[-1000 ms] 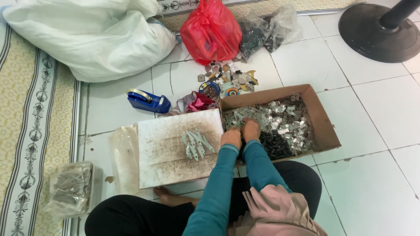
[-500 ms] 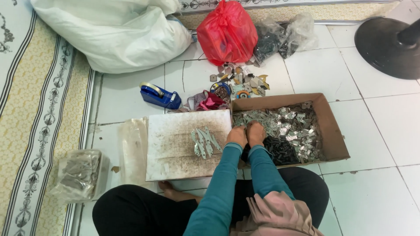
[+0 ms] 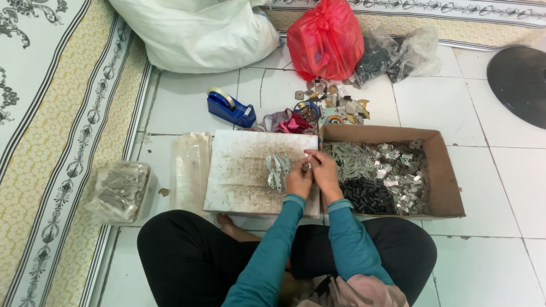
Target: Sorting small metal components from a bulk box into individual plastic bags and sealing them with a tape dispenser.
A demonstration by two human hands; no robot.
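Both hands, left hand (image 3: 298,181) and right hand (image 3: 324,170), meet at the white board's (image 3: 244,170) right edge beside the cardboard box (image 3: 449,187), fingers pinched on a small metal piece (image 3: 307,166); bare floor tiles (image 3: 489,261) lie to the right.

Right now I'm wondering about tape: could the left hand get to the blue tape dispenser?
Probably yes. The left hand is over the white board, and the blue tape dispenser sits on bare tile just beyond the board's far edge, with nothing between.

Single head cam, looking steeply down, close over lap, board (image 3: 244,170) & box (image 3: 449,187)
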